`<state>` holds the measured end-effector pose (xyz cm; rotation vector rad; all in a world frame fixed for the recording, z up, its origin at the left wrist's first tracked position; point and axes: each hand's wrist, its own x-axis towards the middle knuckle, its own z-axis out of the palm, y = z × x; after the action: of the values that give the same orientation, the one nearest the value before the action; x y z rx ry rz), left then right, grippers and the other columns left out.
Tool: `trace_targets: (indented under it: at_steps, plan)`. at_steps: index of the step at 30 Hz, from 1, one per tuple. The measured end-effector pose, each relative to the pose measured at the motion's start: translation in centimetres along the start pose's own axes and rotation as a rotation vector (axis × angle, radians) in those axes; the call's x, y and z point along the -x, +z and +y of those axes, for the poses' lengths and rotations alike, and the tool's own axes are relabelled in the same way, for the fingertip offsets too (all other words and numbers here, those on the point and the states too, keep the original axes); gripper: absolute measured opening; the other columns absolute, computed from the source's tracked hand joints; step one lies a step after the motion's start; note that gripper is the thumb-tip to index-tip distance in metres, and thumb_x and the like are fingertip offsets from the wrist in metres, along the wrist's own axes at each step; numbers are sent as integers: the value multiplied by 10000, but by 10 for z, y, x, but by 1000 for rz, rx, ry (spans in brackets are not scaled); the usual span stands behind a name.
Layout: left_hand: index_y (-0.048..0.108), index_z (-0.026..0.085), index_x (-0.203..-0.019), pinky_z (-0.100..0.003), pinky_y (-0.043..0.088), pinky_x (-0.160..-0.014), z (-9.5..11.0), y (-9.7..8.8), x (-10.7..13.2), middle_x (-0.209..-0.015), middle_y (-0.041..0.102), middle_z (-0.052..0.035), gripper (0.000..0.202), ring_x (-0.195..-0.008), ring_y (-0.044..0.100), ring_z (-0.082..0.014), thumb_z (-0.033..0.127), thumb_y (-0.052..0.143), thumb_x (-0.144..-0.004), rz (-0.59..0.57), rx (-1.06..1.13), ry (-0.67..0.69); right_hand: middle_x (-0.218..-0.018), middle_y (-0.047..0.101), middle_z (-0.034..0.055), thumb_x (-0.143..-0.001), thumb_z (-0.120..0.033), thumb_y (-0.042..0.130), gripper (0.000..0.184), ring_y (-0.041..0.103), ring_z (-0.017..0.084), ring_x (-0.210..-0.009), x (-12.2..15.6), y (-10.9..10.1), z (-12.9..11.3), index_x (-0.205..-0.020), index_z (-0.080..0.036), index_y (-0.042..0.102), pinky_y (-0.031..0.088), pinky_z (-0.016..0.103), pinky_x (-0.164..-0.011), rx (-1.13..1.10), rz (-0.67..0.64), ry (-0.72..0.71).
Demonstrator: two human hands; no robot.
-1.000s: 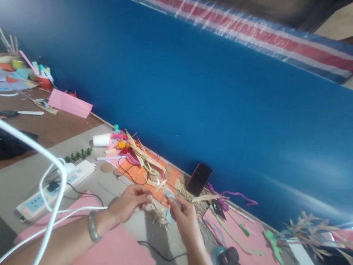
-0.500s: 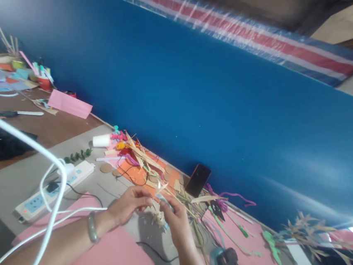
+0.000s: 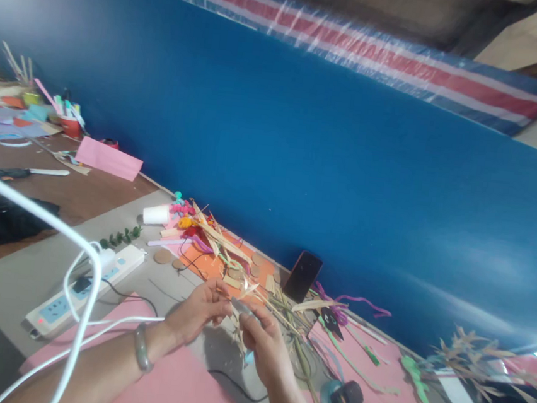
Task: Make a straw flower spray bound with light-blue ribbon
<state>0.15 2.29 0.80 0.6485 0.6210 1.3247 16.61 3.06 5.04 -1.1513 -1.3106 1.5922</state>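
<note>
My left hand (image 3: 198,312), with a bangle (image 3: 142,349) on its wrist, is closed in a pinch on a pale dried husk piece (image 3: 236,326), much of it hidden by the fingers. Close on its right, my right hand (image 3: 262,343) is closed around a small grey blade-like piece (image 3: 242,307) whose tip points toward the left fingers. A light-blue bit (image 3: 248,357) shows below the right fingers; what it belongs to is hidden. Behind both hands lie loose husk strips (image 3: 220,238) on an orange sheet (image 3: 208,264).
A power strip (image 3: 84,291) and a looping white cable (image 3: 93,273) lie left. A phone (image 3: 302,276) leans on the blue partition (image 3: 275,132). Pink paper (image 3: 175,386) lies under my forearms. A black plug (image 3: 348,399), green stems (image 3: 301,360) and a white cup (image 3: 156,215) surround the work.
My right fingers have curled further over the grey piece, which has tilted and now points left. The husk piece has shifted slightly between the hands. The left hand has barely moved.
</note>
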Motion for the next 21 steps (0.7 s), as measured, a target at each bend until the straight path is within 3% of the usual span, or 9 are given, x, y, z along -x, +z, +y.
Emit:
trace_targets:
  at_steps: [6, 21]
  plan:
    - [638, 144, -962, -171, 300, -448, 1, 0, -1, -542, 561, 68, 403, -444, 421, -49, 205, 841, -619, 16, -23, -22, -508, 279, -105, -703, -344, 753, 213, 135, 50, -460, 2, 5, -8, -787, -157, 693, 97, 221, -435, -149, -36, 50]
    - [753, 116, -835, -187, 296, -487, 12, 9, 5, -631, 609, 13, 238, -508, 417, -45, 222, 833, -637, 7, -71, -32, -542, 333, -99, -696, -311, 774, 208, 144, 27, -440, 2, 5, -8, -748, -147, 657, 94, 209, -432, -285, -51, 84]
